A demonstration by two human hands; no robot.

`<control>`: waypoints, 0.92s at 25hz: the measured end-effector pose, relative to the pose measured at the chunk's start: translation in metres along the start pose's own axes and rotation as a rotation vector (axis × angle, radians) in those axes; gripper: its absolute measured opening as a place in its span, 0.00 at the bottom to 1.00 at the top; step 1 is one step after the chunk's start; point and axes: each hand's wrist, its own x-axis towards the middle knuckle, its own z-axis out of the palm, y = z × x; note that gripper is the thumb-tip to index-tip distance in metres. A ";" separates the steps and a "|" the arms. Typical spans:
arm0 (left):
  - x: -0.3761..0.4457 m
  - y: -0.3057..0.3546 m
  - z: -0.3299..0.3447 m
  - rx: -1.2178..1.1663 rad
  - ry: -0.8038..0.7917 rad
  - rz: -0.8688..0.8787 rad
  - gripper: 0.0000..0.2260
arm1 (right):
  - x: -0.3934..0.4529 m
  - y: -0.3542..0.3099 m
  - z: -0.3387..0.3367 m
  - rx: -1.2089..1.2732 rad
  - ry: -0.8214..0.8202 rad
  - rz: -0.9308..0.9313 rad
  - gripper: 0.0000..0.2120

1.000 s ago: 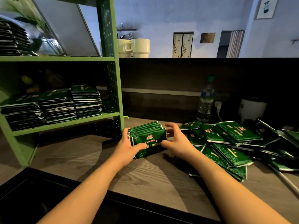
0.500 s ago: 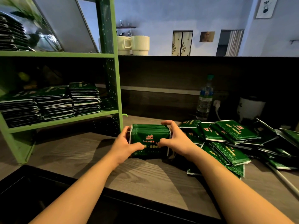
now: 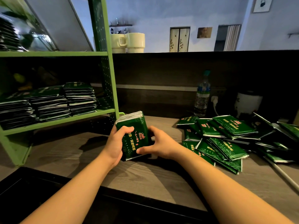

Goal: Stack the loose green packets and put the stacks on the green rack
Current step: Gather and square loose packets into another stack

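From the head view, the left hand (image 3: 115,145) and right hand (image 3: 159,143) both grip a stack of green packets (image 3: 133,135) just above the wooden surface (image 3: 145,175), between the green rack (image 3: 103,65) and the loose packets (image 3: 226,138).

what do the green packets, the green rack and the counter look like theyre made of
Stack of green packets in both hands: likely glossy foil or plastic film; silvery edges show at the top. Green perforated rack: probably painted sheet metal, with rows of punched holes and thin flat shelves. Grey-brown counter: wood or wood-look laminate; matte with grain lines.
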 end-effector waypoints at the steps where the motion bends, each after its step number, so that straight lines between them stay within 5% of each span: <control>1: 0.000 -0.001 0.002 0.041 -0.042 0.037 0.23 | 0.000 0.002 0.002 0.026 0.002 -0.016 0.37; 9: -0.005 -0.014 0.005 0.266 -0.117 0.086 0.37 | 0.004 0.013 0.006 0.143 -0.017 -0.047 0.45; 14: -0.006 -0.011 0.011 0.245 -0.044 0.048 0.33 | 0.001 0.012 0.005 0.155 -0.022 0.014 0.40; 19: -0.008 0.001 0.014 0.248 0.072 -0.002 0.17 | -0.005 -0.007 0.009 0.339 0.046 0.072 0.24; 23: -0.007 0.038 0.015 0.143 0.172 -0.041 0.15 | -0.005 -0.046 0.021 0.388 0.105 0.015 0.24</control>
